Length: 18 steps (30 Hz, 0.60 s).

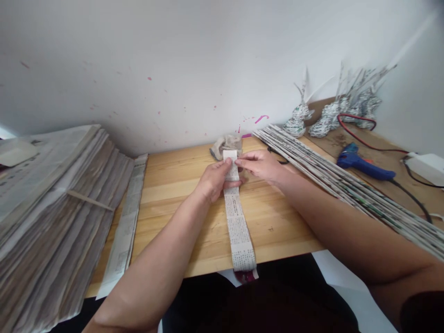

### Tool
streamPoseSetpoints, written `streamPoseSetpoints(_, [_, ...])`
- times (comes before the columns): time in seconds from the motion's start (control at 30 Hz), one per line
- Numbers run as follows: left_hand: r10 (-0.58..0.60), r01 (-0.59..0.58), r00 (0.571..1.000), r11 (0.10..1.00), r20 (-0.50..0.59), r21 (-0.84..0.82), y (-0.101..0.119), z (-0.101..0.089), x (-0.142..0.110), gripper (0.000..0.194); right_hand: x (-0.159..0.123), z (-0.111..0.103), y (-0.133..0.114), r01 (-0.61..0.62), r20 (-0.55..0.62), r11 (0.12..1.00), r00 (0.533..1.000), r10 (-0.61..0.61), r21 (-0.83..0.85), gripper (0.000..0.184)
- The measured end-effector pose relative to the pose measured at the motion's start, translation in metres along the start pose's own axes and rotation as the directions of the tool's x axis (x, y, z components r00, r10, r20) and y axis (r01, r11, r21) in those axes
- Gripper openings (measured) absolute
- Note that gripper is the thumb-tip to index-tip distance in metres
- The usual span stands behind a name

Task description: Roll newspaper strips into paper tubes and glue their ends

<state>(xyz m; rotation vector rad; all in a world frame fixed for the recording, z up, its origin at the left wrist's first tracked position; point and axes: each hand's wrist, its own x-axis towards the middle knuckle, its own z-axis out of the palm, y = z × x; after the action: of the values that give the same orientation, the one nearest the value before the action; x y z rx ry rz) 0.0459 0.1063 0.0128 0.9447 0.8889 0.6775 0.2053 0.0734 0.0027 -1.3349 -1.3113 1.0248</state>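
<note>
A long strip of printed newspaper [237, 222] runs from the middle of the wooden table toward me, its near end hanging over the front edge. My left hand [217, 178] is closed on the strip near its far end, thumb on top and a finger passing beneath. My right hand [258, 164] pinches the strip's right edge close to that end, fingertips almost meeting the left thumb. Just beyond the far end lies a crumpled beige cloth [225, 144].
Left stands a tall newspaper stack [69, 199], with more cut strips [128, 222] beside it. Thin rolled paper sticks [333, 185] lie at right. Past them are a blue glue gun [364, 164], a white power box [426, 167] and woven paper figures [298, 120] against the wall.
</note>
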Motion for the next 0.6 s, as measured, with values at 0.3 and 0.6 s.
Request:
streamPoseSetpoints(0.3, [0.018,-0.018,1.000,0.999,0.003,0.029,0.0009,0.0033,-0.0041,0.023,0.0013,0.0031,0.0029,-0.035,-0.024,0.994,0.999,0.037,0.099,0.032])
streamPoseSetpoints(0.6, [0.041,-0.039,0.999,0.994,-0.013,0.100,0.0041,0.0050,-0.0069,0.022,0.0022,-0.0004,0.0017,-0.009,-0.088,1.000,0.996,0.011,0.023,0.039])
